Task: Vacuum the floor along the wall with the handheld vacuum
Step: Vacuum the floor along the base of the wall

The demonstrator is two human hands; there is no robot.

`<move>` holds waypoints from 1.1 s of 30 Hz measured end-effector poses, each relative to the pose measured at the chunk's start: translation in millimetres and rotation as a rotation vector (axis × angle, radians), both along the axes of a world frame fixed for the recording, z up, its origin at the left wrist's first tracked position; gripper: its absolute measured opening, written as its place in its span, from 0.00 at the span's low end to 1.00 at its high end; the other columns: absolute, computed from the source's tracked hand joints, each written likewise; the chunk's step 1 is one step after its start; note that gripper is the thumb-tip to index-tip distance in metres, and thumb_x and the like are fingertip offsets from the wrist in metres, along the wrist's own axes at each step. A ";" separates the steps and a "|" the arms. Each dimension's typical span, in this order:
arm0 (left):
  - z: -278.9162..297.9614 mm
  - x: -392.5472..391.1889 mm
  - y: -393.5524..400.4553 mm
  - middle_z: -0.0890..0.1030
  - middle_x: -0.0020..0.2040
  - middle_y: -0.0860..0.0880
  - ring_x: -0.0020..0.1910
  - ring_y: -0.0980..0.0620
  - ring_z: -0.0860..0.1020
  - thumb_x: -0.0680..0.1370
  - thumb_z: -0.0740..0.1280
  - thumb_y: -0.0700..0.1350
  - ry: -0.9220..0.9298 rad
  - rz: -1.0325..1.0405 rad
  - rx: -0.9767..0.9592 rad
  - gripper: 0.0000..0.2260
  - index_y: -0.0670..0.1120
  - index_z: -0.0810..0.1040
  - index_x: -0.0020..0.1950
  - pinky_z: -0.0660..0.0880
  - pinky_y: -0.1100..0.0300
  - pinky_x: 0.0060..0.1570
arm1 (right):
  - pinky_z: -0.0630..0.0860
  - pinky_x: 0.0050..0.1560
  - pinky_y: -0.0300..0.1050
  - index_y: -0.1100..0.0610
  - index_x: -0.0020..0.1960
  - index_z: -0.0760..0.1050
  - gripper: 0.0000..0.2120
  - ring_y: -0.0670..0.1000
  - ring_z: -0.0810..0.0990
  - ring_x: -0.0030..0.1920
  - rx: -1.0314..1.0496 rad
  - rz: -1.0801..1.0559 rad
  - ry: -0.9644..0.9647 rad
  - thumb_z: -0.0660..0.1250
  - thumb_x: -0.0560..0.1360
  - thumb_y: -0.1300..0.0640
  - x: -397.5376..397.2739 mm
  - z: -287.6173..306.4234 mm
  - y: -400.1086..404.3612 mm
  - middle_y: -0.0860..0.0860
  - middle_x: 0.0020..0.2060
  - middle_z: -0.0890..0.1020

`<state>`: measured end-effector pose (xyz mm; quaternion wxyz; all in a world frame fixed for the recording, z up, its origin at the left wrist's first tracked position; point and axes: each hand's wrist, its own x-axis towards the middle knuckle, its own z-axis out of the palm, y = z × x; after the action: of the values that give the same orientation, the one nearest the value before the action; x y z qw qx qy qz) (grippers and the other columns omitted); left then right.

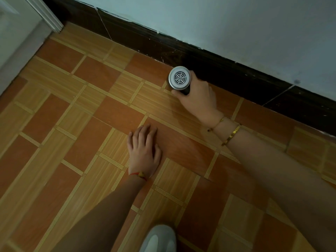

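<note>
The handheld vacuum [179, 78] is a dark cylinder seen end-on, its round silver cap with a vent grille facing the camera. It stands nearly upright against the dark baseboard [227, 73], its lower end hidden behind the cap. My right hand [197, 96] is wrapped around its body from the right. My left hand [143, 151] lies flat on the tiled floor [91, 124], palm down, fingers slightly spread, holding nothing, well short of the vacuum.
The pale wall [236, 24] runs diagonally from upper left to right above the baseboard. A white door frame [47, 17] and a grey threshold stand at the upper left corner. A light grey knee or garment [158, 239] shows at the bottom edge.
</note>
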<state>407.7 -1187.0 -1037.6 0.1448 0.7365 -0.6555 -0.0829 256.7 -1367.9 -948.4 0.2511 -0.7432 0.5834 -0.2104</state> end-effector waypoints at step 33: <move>-1.6 -0.9 -0.3 0.70 0.73 0.44 0.75 0.42 0.64 0.80 0.57 0.51 0.004 0.002 0.019 0.22 0.46 0.70 0.73 0.53 0.38 0.76 | 0.75 0.56 0.50 0.52 0.69 0.68 0.30 0.56 0.78 0.61 0.045 -0.139 -0.041 0.71 0.72 0.42 -57.9 1.6 9.5 0.51 0.60 0.80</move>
<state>406.9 -1187.3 -1039.2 0.1391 0.7383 -0.6537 -0.0907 198.8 -1358.4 -946.7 0.2644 -0.6907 0.6328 -0.2292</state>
